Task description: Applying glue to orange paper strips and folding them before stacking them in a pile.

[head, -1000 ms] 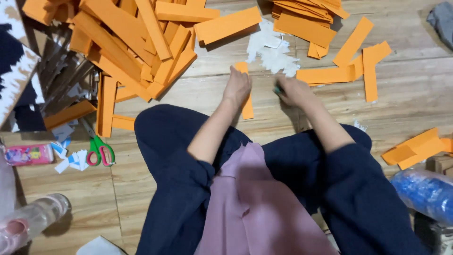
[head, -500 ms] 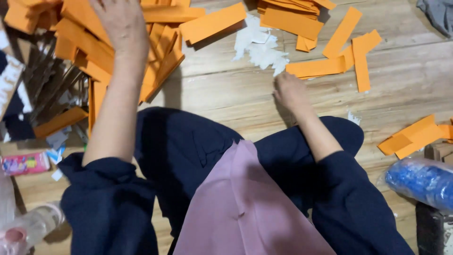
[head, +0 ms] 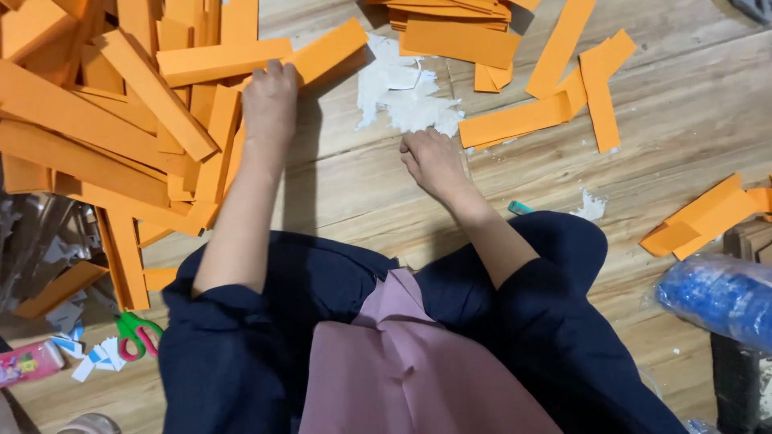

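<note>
My left hand [head: 269, 100] reaches forward onto a big heap of orange paper strips [head: 96, 137] and closes its fingers on the end of one long orange strip [head: 334, 48], which points up and to the right. My right hand [head: 434, 161] rests on the wooden floor [head: 362, 185] with its fingers curled under, at the edge of a patch of torn white paper scraps [head: 402, 96]. I cannot see anything in it. I sit with my legs in dark trousers and a pink cloth [head: 402, 370] on my lap.
A neat stack of orange sheets [head: 458, 32] lies at the top, with loose orange strips [head: 523, 120] beside it and more orange strips at the right [head: 700, 217]. Scissors with green and red handles [head: 133, 333] lie lower left. A blue roll in plastic wrap [head: 716, 297] sits lower right.
My left hand went from in front of my knees out to the heap at the left and now grips a strip. My right hand stayed by the white scraps.
</note>
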